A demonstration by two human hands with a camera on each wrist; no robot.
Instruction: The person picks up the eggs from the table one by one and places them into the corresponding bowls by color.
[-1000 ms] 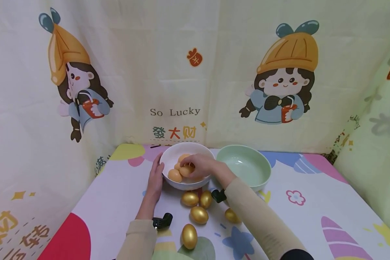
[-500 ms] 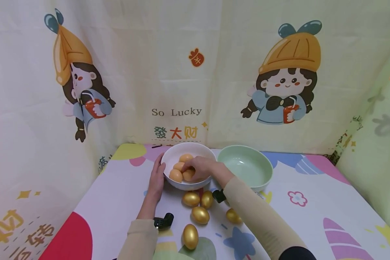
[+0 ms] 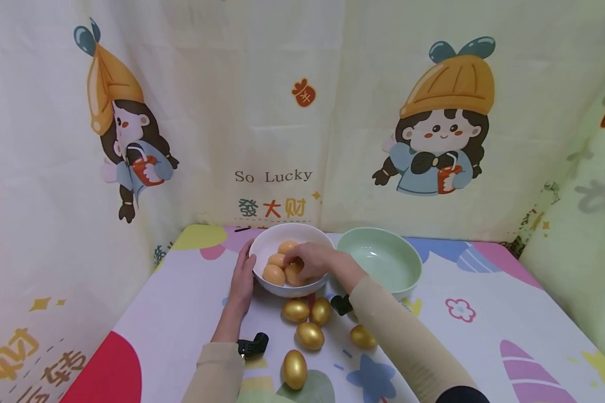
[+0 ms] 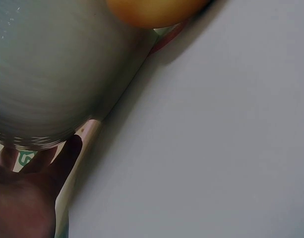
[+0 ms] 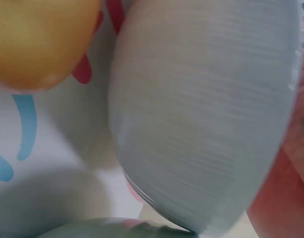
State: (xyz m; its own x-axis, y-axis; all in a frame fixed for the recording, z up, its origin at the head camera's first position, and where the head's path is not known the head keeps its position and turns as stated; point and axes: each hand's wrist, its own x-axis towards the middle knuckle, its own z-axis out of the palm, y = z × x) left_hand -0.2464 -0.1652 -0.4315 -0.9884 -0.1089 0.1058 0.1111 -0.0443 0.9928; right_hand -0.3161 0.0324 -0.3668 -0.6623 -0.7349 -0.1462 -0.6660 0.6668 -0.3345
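Observation:
A white bowl point(image 3: 287, 290) stands near the back of the table, with several brown eggs point(image 3: 274, 275) inside. My left hand point(image 3: 242, 280) rests against the bowl's left side, thumb near the rim; in the left wrist view its fingers point(image 4: 70, 156) touch the outer wall. Reaching over the near right rim, my right hand point(image 3: 312, 260) has its fingers curled on a brown egg point(image 3: 294, 275) in the bowl. The hand partly hides that egg and the bowl's right side. The right wrist view shows mostly the bowl's outer wall point(image 5: 201, 109).
Several golden eggs lie on the table in front of the bowl, the closest a golden egg point(image 3: 294, 369) between my forearms. A light green bowl point(image 3: 408, 280) stands right of the white one. A printed cloth point(image 3: 343, 168) hangs behind the table.
The egg under my right fingers has gone from slightly raised to lower, among the other brown eggs. My left hand stays at the bowl's side. The head view has shifted slightly.

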